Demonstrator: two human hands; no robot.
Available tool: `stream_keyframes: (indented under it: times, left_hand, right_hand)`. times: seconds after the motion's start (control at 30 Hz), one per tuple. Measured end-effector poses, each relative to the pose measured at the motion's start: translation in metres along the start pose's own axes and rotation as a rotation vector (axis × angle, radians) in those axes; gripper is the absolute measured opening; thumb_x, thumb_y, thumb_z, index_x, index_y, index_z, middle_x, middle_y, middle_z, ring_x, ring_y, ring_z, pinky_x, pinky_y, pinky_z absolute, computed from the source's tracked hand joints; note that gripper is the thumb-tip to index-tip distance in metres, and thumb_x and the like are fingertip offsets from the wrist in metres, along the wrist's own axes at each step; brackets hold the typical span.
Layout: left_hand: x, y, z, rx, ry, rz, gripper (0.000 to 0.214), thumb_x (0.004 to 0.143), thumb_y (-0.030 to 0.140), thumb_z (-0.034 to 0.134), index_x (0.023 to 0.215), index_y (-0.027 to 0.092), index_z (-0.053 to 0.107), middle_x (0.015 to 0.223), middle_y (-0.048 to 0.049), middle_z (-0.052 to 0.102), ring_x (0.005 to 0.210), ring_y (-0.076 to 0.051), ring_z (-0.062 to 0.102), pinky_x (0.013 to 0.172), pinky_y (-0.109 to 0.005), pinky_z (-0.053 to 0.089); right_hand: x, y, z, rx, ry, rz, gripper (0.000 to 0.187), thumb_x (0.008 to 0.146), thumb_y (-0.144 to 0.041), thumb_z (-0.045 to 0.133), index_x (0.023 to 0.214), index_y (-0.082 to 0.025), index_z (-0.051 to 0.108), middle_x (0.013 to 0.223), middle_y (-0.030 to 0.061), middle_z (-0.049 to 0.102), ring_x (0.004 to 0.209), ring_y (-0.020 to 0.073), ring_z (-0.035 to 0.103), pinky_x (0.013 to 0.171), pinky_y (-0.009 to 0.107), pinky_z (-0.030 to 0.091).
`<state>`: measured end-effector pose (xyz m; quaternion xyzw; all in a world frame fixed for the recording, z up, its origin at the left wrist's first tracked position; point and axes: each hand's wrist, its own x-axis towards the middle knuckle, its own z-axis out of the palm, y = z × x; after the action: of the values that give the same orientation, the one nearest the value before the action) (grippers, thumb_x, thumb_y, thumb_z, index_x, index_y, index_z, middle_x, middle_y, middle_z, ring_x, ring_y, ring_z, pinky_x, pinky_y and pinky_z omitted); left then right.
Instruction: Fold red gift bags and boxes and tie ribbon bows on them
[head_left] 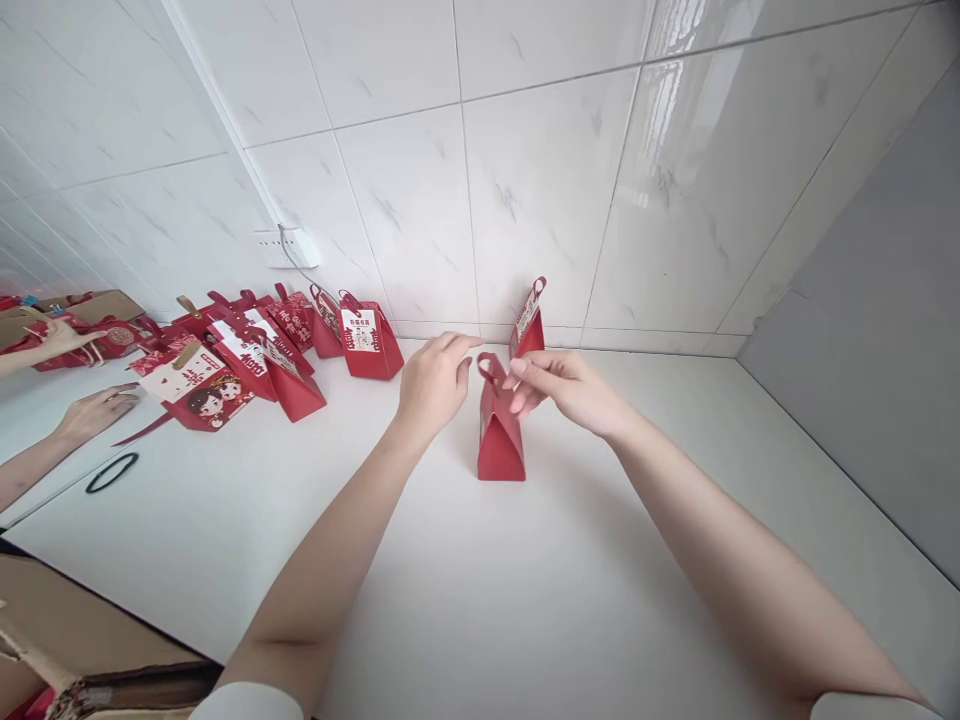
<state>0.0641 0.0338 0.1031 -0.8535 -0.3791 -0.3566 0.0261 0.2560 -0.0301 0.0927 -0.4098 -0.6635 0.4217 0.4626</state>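
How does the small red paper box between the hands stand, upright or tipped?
Upright: the small red paper box rests on its base, handle on top.

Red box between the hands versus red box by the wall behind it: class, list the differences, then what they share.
The near box sits between the left hand and right hand; the far box stands untouched by the wall. The near box shows a plain red side; the far box shows a white label. Both are red, with looped handles, on the white counter.
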Motion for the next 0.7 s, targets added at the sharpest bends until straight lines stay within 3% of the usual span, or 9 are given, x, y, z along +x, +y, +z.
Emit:
stream_keyframes:
  times: [0.13, 0.2, 0.3, 0.37, 0.53, 0.7]
  left_hand:
    - [0.001, 0.001, -0.004, -0.380, -0.189, -0.236, 0.033, 0.093, 0.041, 0.042, 0.104, 0.023, 0.067, 0.095, -0.0032, 0.072, 0.090, -0.019, 0.065, 0.078, -0.030, 0.048]
    - [0.000, 0.005, -0.006, -0.511, -0.324, -0.275, 0.036, 0.089, 0.050, 0.048, 0.095, 0.022, 0.070, 0.092, -0.0030, 0.072, 0.089, -0.020, 0.066, 0.078, -0.029, 0.048]
    - [0.000, 0.010, -0.010, -0.619, -0.477, -0.272, 0.031, 0.079, 0.049, 0.061, 0.089, 0.021, 0.071, 0.093, -0.0033, 0.072, 0.089, -0.021, 0.066, 0.078, -0.029, 0.049]
    - [0.001, 0.007, -0.013, -0.680, -0.521, -0.277, 0.026, 0.078, 0.044, 0.064, 0.087, 0.020, 0.070, 0.095, -0.0047, 0.072, 0.092, -0.022, 0.066, 0.081, -0.031, 0.049]
    - [0.008, -0.011, -0.020, -0.723, -0.525, -0.280, 0.020, 0.079, 0.034, 0.063, 0.091, 0.020, 0.071, 0.100, -0.0069, 0.072, 0.099, -0.022, 0.065, 0.091, -0.035, 0.046]
    - [0.011, -0.021, -0.023, -0.742, -0.580, -0.261, 0.024, 0.080, 0.033, 0.063, 0.098, 0.018, 0.070, 0.104, -0.0074, 0.071, 0.103, -0.023, 0.064, 0.097, -0.038, 0.044]
  right_hand:
    - [0.008, 0.019, -0.005, -0.067, 0.375, -0.105, 0.034, 0.088, -0.053, 0.052, 0.086, -0.020, 0.061, 0.090, 0.0063, 0.068, 0.085, 0.0199, 0.065, 0.083, 0.038, 0.051]
    - [0.013, 0.033, -0.008, -0.173, 0.458, -0.139, 0.031, 0.086, -0.049, 0.057, 0.101, -0.023, 0.060, 0.112, 0.0073, 0.064, 0.106, 0.0226, 0.060, 0.094, 0.042, 0.045]
    - [0.017, 0.046, -0.011, -0.168, 0.300, -0.129, 0.042, 0.085, -0.045, 0.059, 0.122, -0.028, 0.052, 0.133, 0.0070, 0.053, 0.123, 0.0233, 0.049, 0.102, 0.045, 0.039]
    - [0.017, 0.046, -0.011, -0.139, 0.215, -0.124, 0.041, 0.086, -0.043, 0.059, 0.124, -0.027, 0.052, 0.127, 0.0071, 0.057, 0.118, 0.0216, 0.053, 0.101, 0.044, 0.040]
    - [0.011, 0.031, -0.013, -0.189, 0.148, -0.153, 0.023, 0.086, -0.041, 0.058, 0.094, -0.020, 0.064, 0.092, 0.0040, 0.067, 0.086, 0.0178, 0.062, 0.085, 0.036, 0.047]
    - [0.007, 0.021, -0.010, -0.217, 0.060, -0.160, 0.016, 0.086, -0.037, 0.058, 0.086, -0.021, 0.062, 0.085, 0.0015, 0.066, 0.079, 0.0160, 0.061, 0.076, 0.032, 0.049]
